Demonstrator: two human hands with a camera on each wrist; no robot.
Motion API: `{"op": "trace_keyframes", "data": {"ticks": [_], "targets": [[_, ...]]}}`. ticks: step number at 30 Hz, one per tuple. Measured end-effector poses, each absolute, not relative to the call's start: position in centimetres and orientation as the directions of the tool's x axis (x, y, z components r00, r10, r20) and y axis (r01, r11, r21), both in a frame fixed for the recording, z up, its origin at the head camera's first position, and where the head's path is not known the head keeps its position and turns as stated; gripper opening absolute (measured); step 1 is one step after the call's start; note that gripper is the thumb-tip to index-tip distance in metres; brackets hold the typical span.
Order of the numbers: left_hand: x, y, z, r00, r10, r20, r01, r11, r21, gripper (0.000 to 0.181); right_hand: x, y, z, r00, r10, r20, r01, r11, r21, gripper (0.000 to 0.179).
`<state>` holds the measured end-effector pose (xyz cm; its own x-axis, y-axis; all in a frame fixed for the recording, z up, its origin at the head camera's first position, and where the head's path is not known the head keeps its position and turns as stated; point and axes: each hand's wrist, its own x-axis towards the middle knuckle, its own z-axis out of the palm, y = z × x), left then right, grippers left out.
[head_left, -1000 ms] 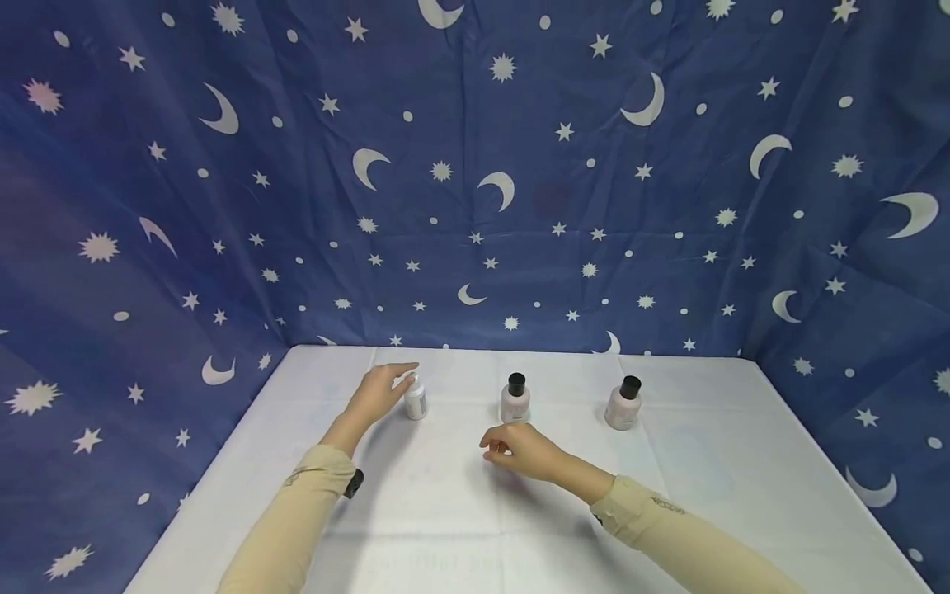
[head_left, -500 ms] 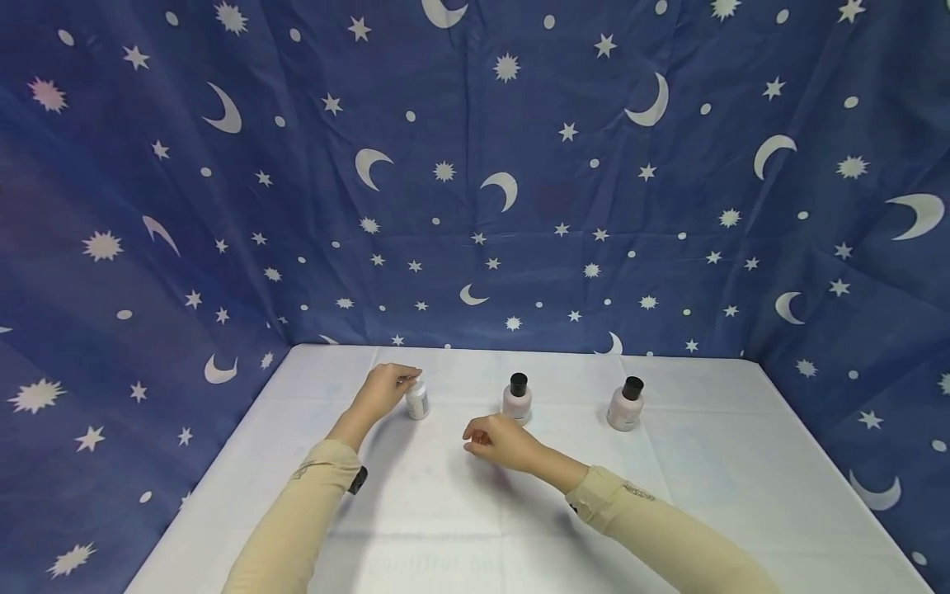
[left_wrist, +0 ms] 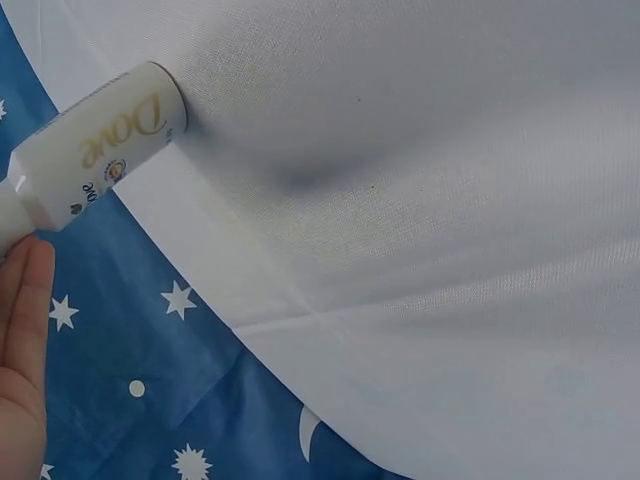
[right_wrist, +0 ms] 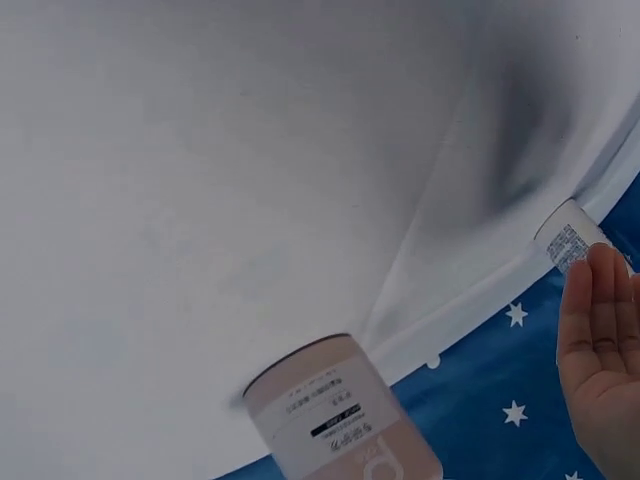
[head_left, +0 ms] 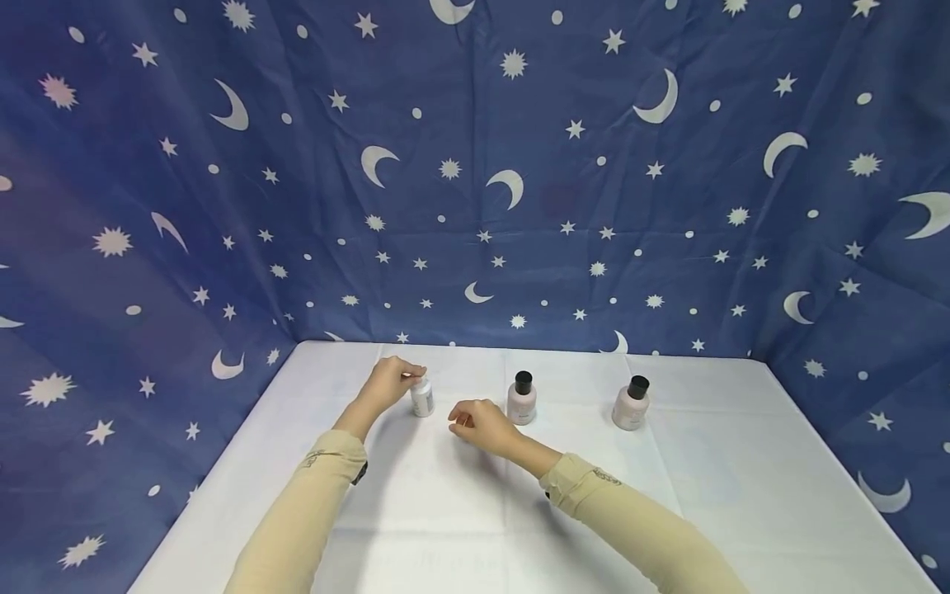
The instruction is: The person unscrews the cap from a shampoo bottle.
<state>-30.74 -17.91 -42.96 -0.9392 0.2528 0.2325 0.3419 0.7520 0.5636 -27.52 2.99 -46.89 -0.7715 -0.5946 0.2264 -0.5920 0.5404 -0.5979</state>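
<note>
My left hand point(head_left: 386, 385) pinches the top of a small white bottle point(head_left: 423, 401) that stands upright on the table at the left. Gold "Dove" lettering shows on this bottle point(left_wrist: 100, 140) in the left wrist view, with fingers point(left_wrist: 25, 310) at its narrow neck. My right hand point(head_left: 484, 425) is above the cloth between the white bottle and a pink bottle point(head_left: 522, 406) with a black cap. Its fingers are loosely bent and hold nothing. In the right wrist view the pink bottle point(right_wrist: 335, 415) is at the bottom, and the fingers point(right_wrist: 605, 290) overlap the white bottle.
A second pink bottle point(head_left: 630, 410) with a black cap stands to the right. White cloth point(head_left: 416, 503) covers the table. A dark blue curtain point(head_left: 445, 206) with moons and stars rises behind it and at both sides.
My left fingers have closed in on the white bottle's top; the bottle stays put. My right hand has moved left and farther out, from in front of the middle pink bottle toward the white one.
</note>
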Motion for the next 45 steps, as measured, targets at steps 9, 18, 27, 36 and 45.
{"op": "trace_keyframes", "data": {"ticks": [9,18,27,36,45], "targets": [[-31.1,-18.2,-43.7,-0.926,0.250,0.283,0.375,0.700,0.607,0.020,-29.7,1.4,-46.6,-0.798,-0.576,0.177,-0.500,0.470,-0.727,0.021],[-31.2,-18.2,-44.4,-0.931,0.211,0.297,0.359,0.672,0.648,0.019,-30.7,-0.6,-47.4,-0.875,-0.465,0.132,-0.396,0.532,-0.749,0.029],[-31.2,-18.9,-45.0,-0.930,0.240,0.279,0.368,0.609,0.703,0.017,-30.4,-2.4,-48.4,-0.928,-0.353,0.118,-0.311,0.562,-0.766,0.036],[-31.3,-19.5,-44.7,-0.937,0.228,0.264,0.348,0.571,0.743,0.018,-31.2,-3.7,-48.5,-0.929,-0.358,0.091,-0.284,0.538,-0.794,0.038],[-31.0,-19.4,-45.4,-0.941,0.194,0.276,0.337,0.536,0.774,0.020,-31.4,-4.7,-48.8,-0.947,-0.314,0.066,-0.240,0.555,-0.796,0.038]]}}
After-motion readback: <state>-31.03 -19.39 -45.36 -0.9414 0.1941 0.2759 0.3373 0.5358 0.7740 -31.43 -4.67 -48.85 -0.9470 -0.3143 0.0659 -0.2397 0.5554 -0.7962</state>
